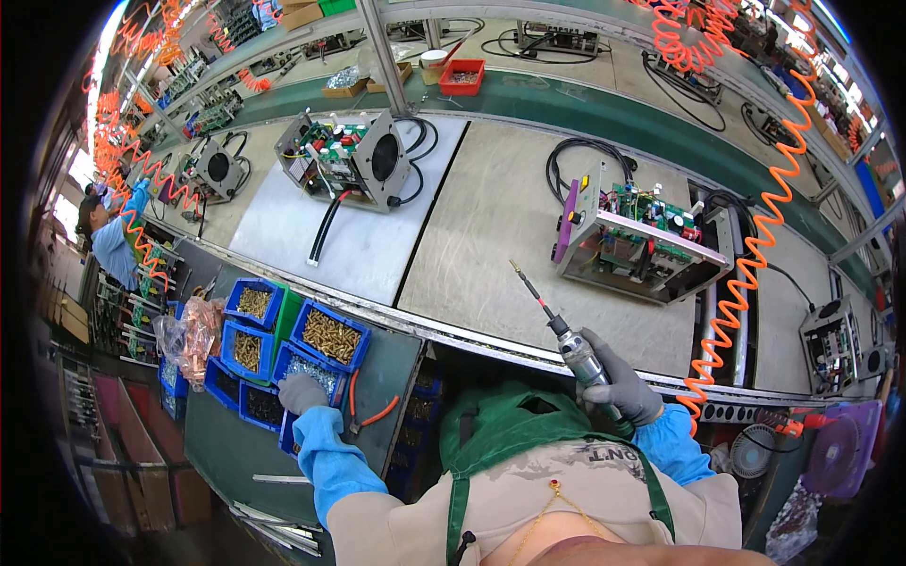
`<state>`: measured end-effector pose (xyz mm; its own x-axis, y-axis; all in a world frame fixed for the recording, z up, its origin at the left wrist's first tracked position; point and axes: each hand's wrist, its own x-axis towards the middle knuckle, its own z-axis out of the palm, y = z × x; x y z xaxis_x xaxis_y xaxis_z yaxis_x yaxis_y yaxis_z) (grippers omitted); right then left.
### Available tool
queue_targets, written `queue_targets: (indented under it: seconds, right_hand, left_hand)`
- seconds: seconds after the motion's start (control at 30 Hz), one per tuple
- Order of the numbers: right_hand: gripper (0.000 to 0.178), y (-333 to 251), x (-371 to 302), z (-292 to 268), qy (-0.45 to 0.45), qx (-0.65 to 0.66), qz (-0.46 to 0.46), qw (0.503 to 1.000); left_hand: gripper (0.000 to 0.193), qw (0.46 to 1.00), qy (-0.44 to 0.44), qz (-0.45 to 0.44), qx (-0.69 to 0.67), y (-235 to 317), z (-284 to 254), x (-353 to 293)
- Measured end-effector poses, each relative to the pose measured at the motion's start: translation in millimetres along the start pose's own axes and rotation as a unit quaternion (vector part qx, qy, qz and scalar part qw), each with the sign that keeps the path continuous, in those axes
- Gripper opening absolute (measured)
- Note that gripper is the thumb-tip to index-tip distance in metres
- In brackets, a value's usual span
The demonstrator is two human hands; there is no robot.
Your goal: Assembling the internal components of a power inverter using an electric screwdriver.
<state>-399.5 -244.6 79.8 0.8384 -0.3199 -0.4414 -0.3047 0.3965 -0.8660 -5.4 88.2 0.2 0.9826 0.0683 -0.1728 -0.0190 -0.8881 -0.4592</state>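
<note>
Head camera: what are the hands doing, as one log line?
left hand: at blue bin of silver fasteners | right hand: grips power screwdriver | orange-handled pliers: beside bin | purple-panelled chassis: circuit boards exposed

Left hand (302, 393): grey-gloved, down at a blue bin of silver screws (313, 370); its fingertips are hard to make out
Right hand (623, 389): grey-gloved, wrapped around a power screwdriver (582, 358), its bit pointing up and away
Side counter (222, 448): dark green, carrying several blue bins, two at the back with brass-coloured pieces (330, 336)
Pliers (379, 413): orange-handled, lying just right of the bins
Right-hand unit (642, 231): open metal frame, green circuit boards inside, purple end panel
Left-hand unit (385, 158): open, on a white plate (274, 222)
Coiled hose (739, 300): orange, hanging at right
Co-worker (115, 250): blue-sleeved, far left
</note>
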Motion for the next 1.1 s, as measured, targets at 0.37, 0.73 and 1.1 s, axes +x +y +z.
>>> queue_targets:
  seconds: [0.37, 0.73, 1.1]
  right_hand:
    - [0.105, 7.7, -29.1, -5.3, 0.063, 0.008, -0.009, 0.998]
    - [0.096, 26.9, -73.9, -18.9, 0.171, 0.109, -0.053, 0.978]
    - [0.099, 32.6, -48.9, -27.6, 0.294, 0.167, -0.136, 0.931]
  left_hand:
    - [0.020, 0.999, 0.038, 0.001, -0.022, -3.9, 13.9, 14.4]
    - [0.025, 0.759, 0.258, 0.136, -0.583, 23.7, -47.9, 18.0]
    - [0.014, 0.337, 0.171, 0.748, -0.546, 338.0, -239.1, -236.5]
